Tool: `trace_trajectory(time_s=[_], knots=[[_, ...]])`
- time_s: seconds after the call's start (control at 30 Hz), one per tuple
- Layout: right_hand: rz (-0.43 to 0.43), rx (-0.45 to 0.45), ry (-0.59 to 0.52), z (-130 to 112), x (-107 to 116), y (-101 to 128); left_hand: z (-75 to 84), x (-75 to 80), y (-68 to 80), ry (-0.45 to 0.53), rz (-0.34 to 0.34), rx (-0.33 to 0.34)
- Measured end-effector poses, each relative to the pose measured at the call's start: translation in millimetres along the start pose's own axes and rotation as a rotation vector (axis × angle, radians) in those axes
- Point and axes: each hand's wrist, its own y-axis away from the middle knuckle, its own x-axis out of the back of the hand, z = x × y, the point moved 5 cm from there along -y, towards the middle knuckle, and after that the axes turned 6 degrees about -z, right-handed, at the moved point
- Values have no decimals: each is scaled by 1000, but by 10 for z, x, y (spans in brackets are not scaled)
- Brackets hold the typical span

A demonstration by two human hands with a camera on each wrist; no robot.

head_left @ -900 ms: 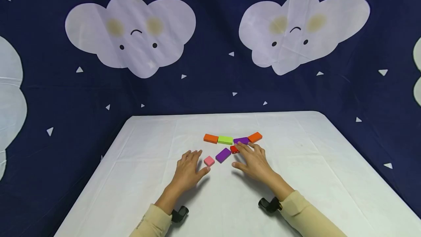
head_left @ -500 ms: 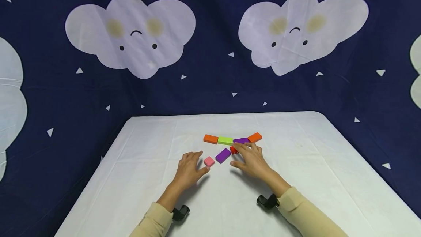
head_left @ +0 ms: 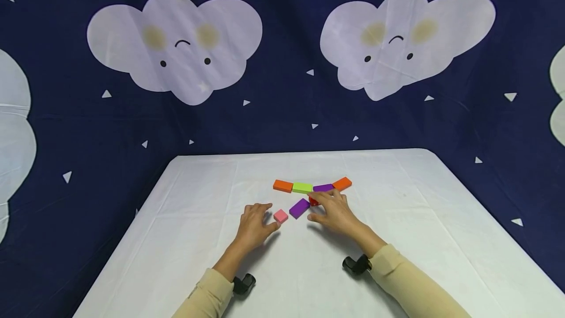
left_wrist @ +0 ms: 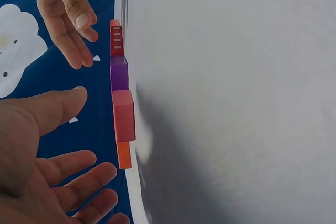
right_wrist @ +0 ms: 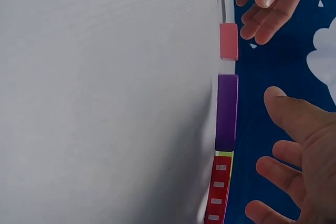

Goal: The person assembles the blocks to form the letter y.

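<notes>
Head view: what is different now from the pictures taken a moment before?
Little changed. The right hand drew slightly toward the person and leftward, its fingers over the small red block; whether they touch it cannot be told. The left hand kept its place beside the pink square block, holding nothing. The purple, orange and green blocks did not move on the white table.

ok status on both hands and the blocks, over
Left hand open, beside the pink block, not gripping. Right hand open, fingers over the red block. Purple block lies between the hands. Nothing in the way.
</notes>
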Motion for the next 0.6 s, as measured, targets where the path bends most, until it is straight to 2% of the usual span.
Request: trace_trajectory(time_s=[0.23, 0.6], knots=[[-8, 12, -39, -2, -10, -47, -12, -29, -25, 11, 21, 9], [-22, 44, -51, 18, -63, -127, -54, -45, -51, 86, 37, 53]])
